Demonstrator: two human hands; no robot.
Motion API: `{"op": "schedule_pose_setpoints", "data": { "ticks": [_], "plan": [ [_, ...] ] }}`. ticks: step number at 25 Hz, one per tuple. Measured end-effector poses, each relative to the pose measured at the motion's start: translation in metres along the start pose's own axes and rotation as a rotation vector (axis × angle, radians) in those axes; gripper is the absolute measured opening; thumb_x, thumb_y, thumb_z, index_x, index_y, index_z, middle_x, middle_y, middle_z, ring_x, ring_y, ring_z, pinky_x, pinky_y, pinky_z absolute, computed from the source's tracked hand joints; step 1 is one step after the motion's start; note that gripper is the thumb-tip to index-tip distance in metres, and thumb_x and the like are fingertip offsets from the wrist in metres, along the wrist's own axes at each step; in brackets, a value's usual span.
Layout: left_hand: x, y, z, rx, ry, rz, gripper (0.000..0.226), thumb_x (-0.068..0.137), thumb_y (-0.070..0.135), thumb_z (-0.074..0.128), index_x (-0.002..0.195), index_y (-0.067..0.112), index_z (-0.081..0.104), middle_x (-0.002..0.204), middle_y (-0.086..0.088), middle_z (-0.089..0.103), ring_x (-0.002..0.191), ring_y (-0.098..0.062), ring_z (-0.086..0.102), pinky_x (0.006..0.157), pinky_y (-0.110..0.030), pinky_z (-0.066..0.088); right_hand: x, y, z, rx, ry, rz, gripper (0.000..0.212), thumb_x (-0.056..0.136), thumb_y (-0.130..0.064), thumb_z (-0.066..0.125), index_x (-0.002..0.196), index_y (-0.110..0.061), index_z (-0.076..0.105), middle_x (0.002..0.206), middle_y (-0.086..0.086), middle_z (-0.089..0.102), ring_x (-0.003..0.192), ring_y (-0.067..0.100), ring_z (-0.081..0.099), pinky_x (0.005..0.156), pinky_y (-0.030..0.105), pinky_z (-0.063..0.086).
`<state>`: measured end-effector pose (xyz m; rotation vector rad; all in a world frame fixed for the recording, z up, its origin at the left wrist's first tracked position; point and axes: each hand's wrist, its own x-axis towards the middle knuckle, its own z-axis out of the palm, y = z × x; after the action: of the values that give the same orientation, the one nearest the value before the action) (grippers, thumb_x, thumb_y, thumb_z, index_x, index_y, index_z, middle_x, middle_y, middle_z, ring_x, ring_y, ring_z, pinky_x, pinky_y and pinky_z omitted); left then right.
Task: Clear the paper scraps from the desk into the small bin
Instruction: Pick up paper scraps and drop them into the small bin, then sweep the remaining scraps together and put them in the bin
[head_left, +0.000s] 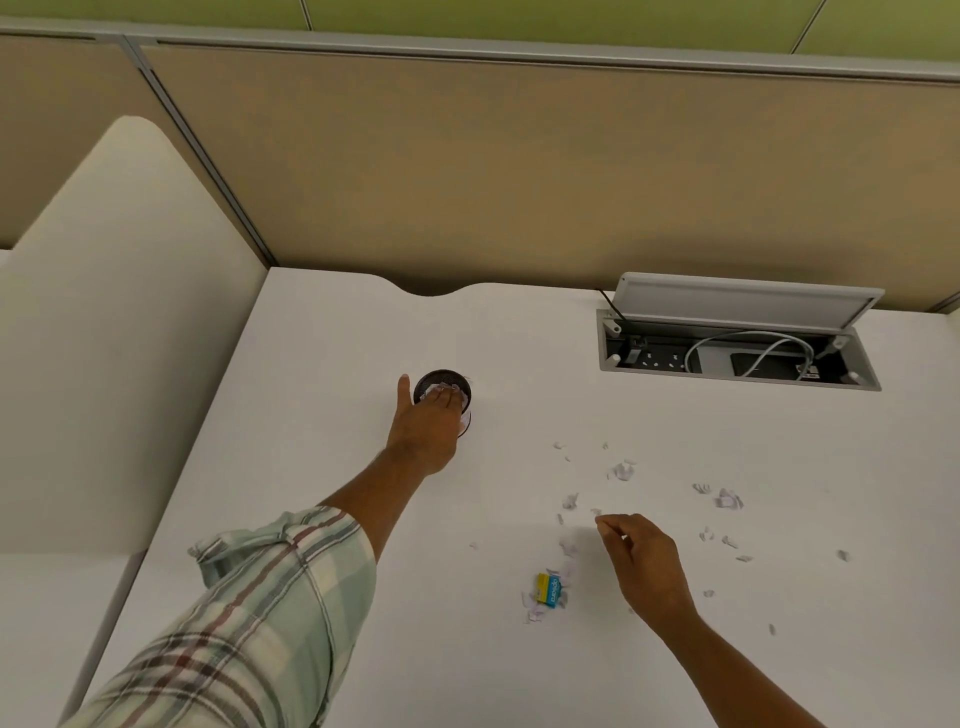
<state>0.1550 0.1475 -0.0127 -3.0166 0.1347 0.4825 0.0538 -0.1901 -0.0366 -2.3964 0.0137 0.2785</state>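
While left hand (423, 423) hovers spread over small dark round mesh bin (442, 387), white scraps showing under fingers, right hand (641, 558) pinches at torn white paper scraps (621, 472) scattered right of bin, nearer right hand.

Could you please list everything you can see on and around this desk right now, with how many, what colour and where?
desk: one, white, fills the lower view
small bin: one, dark, round, left of centre, white paper inside
paper scraps: many, white, strewn over the desk's right half
small box: one, yellow and blue, near front among scraps
cable tray: one, grey, lid raised, recessed at back right, with sockets and a white cable
partition panels: tan, behind the desk
side divider: one, cream, at left
sleeve: one, plaid, left forearm
hands: left hand over the bin; right hand pinching among the scraps
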Motion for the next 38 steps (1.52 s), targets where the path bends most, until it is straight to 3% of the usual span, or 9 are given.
{"op": "schedule_pose_setpoints", "data": {
  "ticks": [9,16,18,20,22,25,30,34,38],
  "plan": [
    [0.009,0.0,-0.017,-0.011,-0.16,-0.018,0.063,0.1,0.024,0.042,0.159,0.018,0.022,0.164,0.004,0.03,0.154,-0.012,0.024,0.119,-0.067,-0.007,-0.006,0.002,0.004,-0.025,-0.069,0.005,0.018,0.101,-0.03,0.057,0.107,-0.025,0.073,0.097,-0.01,0.07,0.088,0.008,0.064,0.084,0.024,0.053],
    [-0.022,-0.001,-0.007,-0.356,0.216,-0.074,0.052,0.095,0.018,0.06,0.146,0.021,0.048,0.15,0.006,0.052,0.147,-0.012,0.039,0.125,-0.048,0.005,-0.01,0.001,0.001,-0.019,-0.083,-0.025,0.016,0.101,-0.03,0.058,0.101,-0.025,0.073,0.091,-0.009,0.069,0.083,0.009,0.065,0.078,0.022,0.053],
    [-0.03,-0.002,-0.008,-0.453,0.367,-0.07,0.047,0.093,0.014,0.065,0.139,0.016,0.056,0.144,-0.001,0.059,0.141,-0.02,0.048,0.123,-0.045,0.02,-0.01,0.001,0.0,-0.027,-0.096,-0.037,0.015,0.101,-0.029,0.058,0.099,-0.026,0.073,0.089,-0.009,0.068,0.081,0.007,0.063,0.076,0.021,0.052],
    [-0.04,-0.006,-0.004,-0.565,0.596,-0.072,0.034,0.091,0.004,0.067,0.124,0.008,0.065,0.124,-0.008,0.068,0.117,-0.028,0.063,0.109,-0.042,0.043,-0.004,-0.005,0.0,-0.04,-0.113,-0.058,0.014,0.1,-0.029,0.059,0.101,-0.026,0.072,0.091,-0.008,0.067,0.082,0.007,0.063,0.077,0.021,0.051],
    [-0.052,-0.009,0.007,-0.684,0.735,-0.183,0.03,0.09,-0.006,0.061,0.119,-0.001,0.066,0.116,-0.014,0.07,0.107,-0.032,0.066,0.101,-0.035,0.051,0.011,-0.015,0.002,-0.045,-0.126,-0.109,0.017,0.101,-0.024,0.057,0.107,-0.021,0.072,0.102,-0.004,0.07,0.093,0.009,0.065,0.086,0.025,0.053],
    [-0.068,-0.007,0.028,-0.721,0.564,-0.406,0.044,0.092,-0.005,0.059,0.137,-0.007,0.056,0.138,-0.023,0.061,0.131,-0.037,0.057,0.114,-0.036,0.041,0.048,-0.041,0.011,-0.079,-0.154,-0.195,0.028,0.101,-0.015,0.052,0.123,-0.015,0.07,0.126,0.0,0.069,0.119,0.015,0.062,0.108,0.025,0.044],
    [-0.065,-0.001,0.062,-0.54,0.08,-0.246,0.064,0.105,0.032,0.043,0.16,0.007,0.02,0.169,-0.01,0.019,0.157,-0.025,0.016,0.126,-0.044,0.022,0.133,-0.098,0.034,-0.267,-0.307,-0.348,0.047,0.104,-0.016,0.041,0.151,-0.016,0.045,0.159,0.001,0.043,0.147,0.019,0.038,0.121,0.029,0.023],
    [-0.052,0.004,0.077,-0.485,-0.038,-0.234,0.076,0.105,0.046,0.037,0.162,0.008,0.005,0.171,-0.008,0.005,0.159,-0.023,0.002,0.129,-0.041,0.01,0.191,-0.136,0.061,-0.491,-0.476,-0.436,0.062,0.101,-0.013,0.037,0.161,-0.016,0.02,0.17,-0.001,0.011,0.156,0.018,0.016,0.124,0.038,0.021],
    [-0.052,0.014,0.087,-0.512,-0.031,-0.249,0.079,0.104,0.05,0.035,0.162,0.008,0.001,0.172,-0.009,0.0,0.159,-0.021,-0.003,0.129,-0.037,0.003,0.219,-0.154,0.08,-0.685,-0.58,-0.502,0.073,0.096,-0.006,0.037,0.162,-0.015,0.007,0.171,0.0,-0.005,0.158,0.021,0.004,0.123,0.045,0.026]
  ]
}}
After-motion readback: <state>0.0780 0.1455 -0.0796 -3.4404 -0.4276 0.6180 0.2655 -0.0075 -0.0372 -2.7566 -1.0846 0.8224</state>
